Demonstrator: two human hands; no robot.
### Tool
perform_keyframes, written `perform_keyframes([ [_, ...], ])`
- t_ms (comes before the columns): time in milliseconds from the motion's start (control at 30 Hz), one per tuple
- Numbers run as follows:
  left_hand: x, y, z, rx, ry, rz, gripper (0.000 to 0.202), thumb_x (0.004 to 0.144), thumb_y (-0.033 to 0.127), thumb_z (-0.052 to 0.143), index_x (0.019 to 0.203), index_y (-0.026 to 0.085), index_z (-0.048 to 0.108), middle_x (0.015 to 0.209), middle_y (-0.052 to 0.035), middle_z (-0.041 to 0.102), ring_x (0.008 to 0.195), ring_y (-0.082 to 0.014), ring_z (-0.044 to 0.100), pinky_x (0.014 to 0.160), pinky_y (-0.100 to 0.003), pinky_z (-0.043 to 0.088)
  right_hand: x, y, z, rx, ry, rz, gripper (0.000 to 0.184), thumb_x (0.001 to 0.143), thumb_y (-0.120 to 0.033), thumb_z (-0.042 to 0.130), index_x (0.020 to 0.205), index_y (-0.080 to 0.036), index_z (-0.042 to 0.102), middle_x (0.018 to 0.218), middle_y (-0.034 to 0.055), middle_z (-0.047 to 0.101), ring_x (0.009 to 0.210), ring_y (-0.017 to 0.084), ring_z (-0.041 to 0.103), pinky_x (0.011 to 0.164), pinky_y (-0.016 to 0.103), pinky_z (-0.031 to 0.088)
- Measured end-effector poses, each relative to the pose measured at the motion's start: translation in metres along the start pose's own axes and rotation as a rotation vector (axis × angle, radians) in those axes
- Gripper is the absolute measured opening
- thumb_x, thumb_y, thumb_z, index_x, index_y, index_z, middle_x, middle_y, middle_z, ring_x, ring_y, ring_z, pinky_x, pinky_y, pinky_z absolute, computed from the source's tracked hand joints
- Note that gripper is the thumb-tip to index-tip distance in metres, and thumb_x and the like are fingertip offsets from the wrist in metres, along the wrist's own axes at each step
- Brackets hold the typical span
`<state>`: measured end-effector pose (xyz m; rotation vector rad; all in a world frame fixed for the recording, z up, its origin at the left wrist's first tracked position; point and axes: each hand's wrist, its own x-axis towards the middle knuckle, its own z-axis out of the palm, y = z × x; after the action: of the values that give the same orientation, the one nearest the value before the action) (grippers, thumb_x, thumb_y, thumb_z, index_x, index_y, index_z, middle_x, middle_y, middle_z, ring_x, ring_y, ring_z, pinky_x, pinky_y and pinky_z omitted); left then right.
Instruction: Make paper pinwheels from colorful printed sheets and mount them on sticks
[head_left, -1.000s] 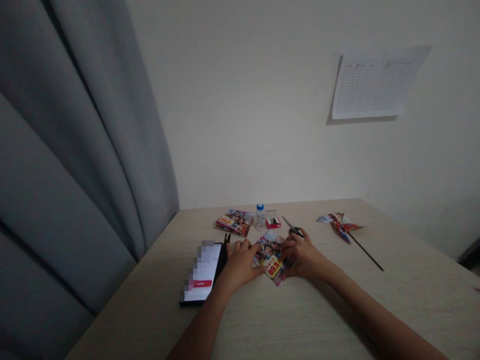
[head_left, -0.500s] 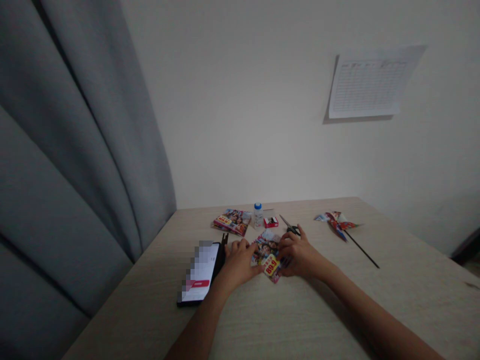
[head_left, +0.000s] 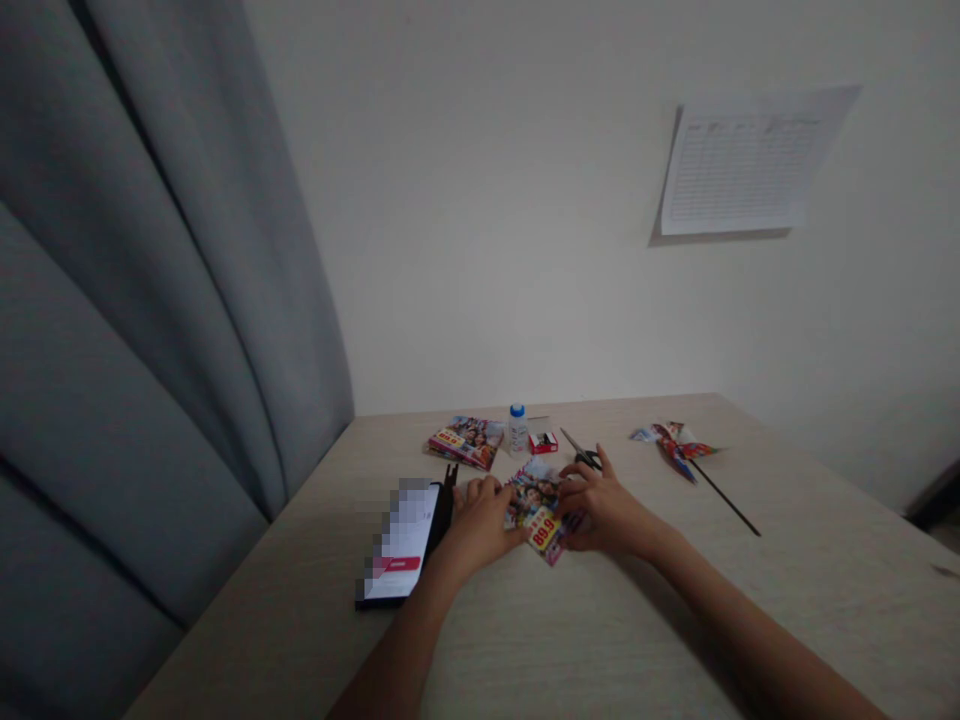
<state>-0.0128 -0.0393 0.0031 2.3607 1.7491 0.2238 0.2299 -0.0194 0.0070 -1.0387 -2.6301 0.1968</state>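
A glossy printed sheet (head_left: pixel 534 510), folded or creased, with a photo of people and a yellow "89.9" price label, lies on the table between my hands. My left hand (head_left: pixel 480 522) grips its left edge with curled fingers. My right hand (head_left: pixel 606 510) rests over its right side, fingers on the paper, and part of the sheet is hidden beneath. Just beyond my right fingers lie black-handled scissors (head_left: pixel 581 455). Close to my left hand stand a phone (head_left: pixel 397 545) with a pixelated screen and a small black object (head_left: pixel 448 505).
At the back of the wooden table (head_left: pixel 315 560) are a stack of printed sheets (head_left: pixel 466 443), a small blue-capped bottle (head_left: pixel 517 430) and a small red-and-white box (head_left: pixel 543 443). To the right lies a paper pinwheel (head_left: pixel 675 445) on a black stick. A grey curtain (head_left: pixel 150 320) hangs left.
My right fingers have spread slightly over the sheet, and the sheet has shifted a little between my hands. The view has also drifted slightly.
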Motion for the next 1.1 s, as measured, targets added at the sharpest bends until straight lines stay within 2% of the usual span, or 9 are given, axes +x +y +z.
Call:
perform_keyframes([
  [167,0.000,0.001,0.000,0.000,0.017,0.000,0.052,0.076,0.059,0.063,0.115,0.025,0.061,0.125,-0.0109,0.054,0.123,-0.0341,0.044,0.106,-0.053,0.032,0.001,-0.002,-0.001,-0.004,0.014,-0.007,0.022,0.072,-0.040,0.077,0.094,-0.036,0.074,0.107,-0.0030,0.074,0.123,0.028,0.050,0.113,0.060,-0.017],
  [367,-0.001,0.001,0.000,0.002,0.013,0.006,0.051,0.077,0.059,0.062,0.116,0.026,0.060,0.125,-0.0106,0.053,0.124,-0.0336,0.044,0.105,-0.052,0.033,-0.001,-0.002,-0.004,-0.005,0.006,-0.011,0.019,0.078,-0.027,0.070,0.094,-0.037,0.074,0.110,-0.0041,0.074,0.124,0.027,0.051,0.113,0.059,-0.018],
  [567,-0.001,0.000,-0.001,0.002,0.005,0.004,0.051,0.078,0.060,0.061,0.116,0.026,0.061,0.125,-0.0102,0.053,0.124,-0.0336,0.044,0.105,-0.051,0.033,-0.002,0.006,-0.004,0.055,-0.018,-0.003,0.013,0.086,-0.032,0.066,0.094,-0.037,0.075,0.112,-0.0037,0.073,0.127,0.026,0.049,0.112,0.061,-0.018],
  [733,0.001,0.000,0.005,0.003,0.068,0.000,0.047,0.083,0.063,0.056,0.112,0.026,0.062,0.121,-0.0098,0.056,0.122,-0.0334,0.045,0.104,-0.052,0.033,0.000,0.010,0.005,0.124,-0.002,0.090,0.016,0.091,-0.036,0.060,0.093,-0.029,0.075,0.107,0.0018,0.074,0.125,0.026,0.050,0.113,0.062,-0.014],
  [900,0.002,0.006,0.011,0.003,0.115,-0.029,0.044,0.088,0.062,0.049,0.108,0.025,0.062,0.122,-0.0090,0.056,0.125,-0.0332,0.043,0.108,-0.062,0.023,0.005,0.009,0.015,0.183,0.054,0.244,0.020,0.091,-0.036,0.059,0.098,-0.027,0.075,0.112,0.0063,0.071,0.121,0.026,0.054,0.114,0.061,-0.008],
  [1100,0.004,0.012,0.014,0.001,0.129,-0.040,0.045,0.089,0.061,0.048,0.111,0.023,0.061,0.125,-0.0106,0.057,0.126,-0.0335,0.041,0.108,-0.061,0.022,0.008,0.008,0.023,0.219,0.160,0.334,0.020,0.084,-0.032,0.065,0.103,-0.027,0.071,0.097,0.0029,0.071,0.103,0.021,0.061,0.116,0.055,0.003],
])
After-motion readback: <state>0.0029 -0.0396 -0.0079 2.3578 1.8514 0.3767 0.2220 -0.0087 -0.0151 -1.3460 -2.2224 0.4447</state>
